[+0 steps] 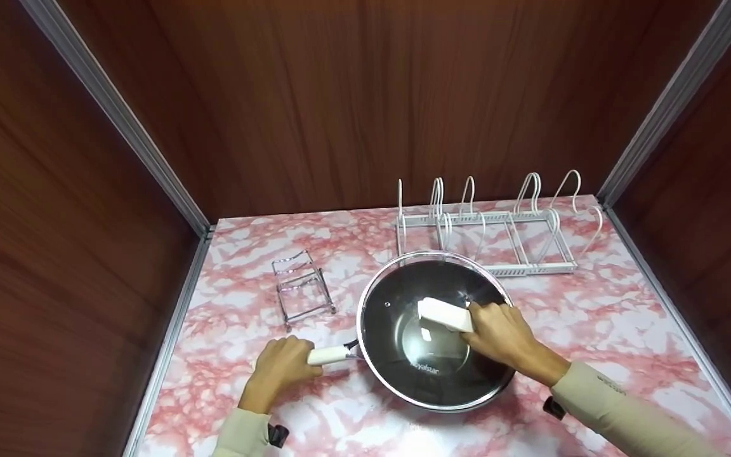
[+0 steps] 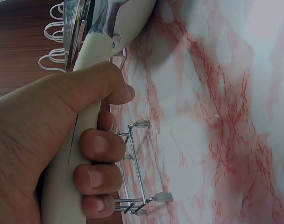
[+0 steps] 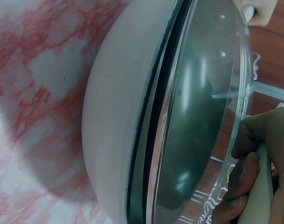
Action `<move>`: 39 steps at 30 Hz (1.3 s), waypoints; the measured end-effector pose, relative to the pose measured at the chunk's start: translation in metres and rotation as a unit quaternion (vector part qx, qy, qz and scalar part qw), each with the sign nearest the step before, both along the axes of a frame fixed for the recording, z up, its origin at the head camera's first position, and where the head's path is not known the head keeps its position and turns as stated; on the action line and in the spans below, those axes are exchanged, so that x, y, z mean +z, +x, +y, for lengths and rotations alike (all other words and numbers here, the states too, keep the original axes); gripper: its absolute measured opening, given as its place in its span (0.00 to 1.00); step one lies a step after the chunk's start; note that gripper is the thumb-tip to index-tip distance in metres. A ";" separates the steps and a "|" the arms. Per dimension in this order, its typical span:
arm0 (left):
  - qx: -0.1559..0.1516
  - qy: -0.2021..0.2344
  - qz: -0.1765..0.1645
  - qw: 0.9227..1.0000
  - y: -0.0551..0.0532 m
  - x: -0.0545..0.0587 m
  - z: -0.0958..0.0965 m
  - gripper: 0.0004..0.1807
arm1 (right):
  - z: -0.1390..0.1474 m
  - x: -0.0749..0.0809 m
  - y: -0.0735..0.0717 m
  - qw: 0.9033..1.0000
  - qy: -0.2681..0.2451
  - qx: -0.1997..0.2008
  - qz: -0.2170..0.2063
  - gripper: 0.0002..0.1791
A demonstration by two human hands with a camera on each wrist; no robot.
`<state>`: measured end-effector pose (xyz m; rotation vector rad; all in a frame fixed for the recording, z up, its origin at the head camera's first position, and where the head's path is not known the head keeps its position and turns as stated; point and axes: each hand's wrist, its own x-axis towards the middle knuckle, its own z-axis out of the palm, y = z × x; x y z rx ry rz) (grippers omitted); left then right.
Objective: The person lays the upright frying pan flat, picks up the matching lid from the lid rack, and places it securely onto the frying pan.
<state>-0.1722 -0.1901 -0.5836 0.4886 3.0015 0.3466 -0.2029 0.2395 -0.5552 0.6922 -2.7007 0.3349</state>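
My left hand [image 1: 283, 367] grips the cream handle [image 1: 329, 355] of a wok, its fingers and thumb wrapped round it in the left wrist view. The wok [image 3: 111, 112] has a pale rounded outside and a dark rim. Over it lies a glass lid [image 1: 403, 285] with a steel edge. My right hand [image 1: 502, 333] holds the lid's white handle [image 1: 445, 314], fingers curled round it. In the right wrist view a narrow gap shows between lid edge and wok rim. The dark inside of the wok shows through the glass.
Behind the wok stands a white wire rack [image 1: 530, 270] with several upright loops, partly overlapped by the lid. A small chrome wire stand [image 1: 305, 292] is to the left. Brown wood-look panels [image 1: 340, 108] enclose the red-and-white marbled table [image 1: 213, 317].
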 end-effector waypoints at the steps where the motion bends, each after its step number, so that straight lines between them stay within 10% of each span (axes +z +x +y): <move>1: 0.001 0.000 -0.002 1.000 0.000 0.000 0.000 0.19 | 0.000 0.000 0.000 1.000 -0.001 0.000 -0.001 0.15; 39: -0.008 -0.003 0.012 1.000 0.001 0.000 -0.001 0.18 | 0.001 -0.003 0.000 0.998 -0.010 -0.023 -0.056 0.17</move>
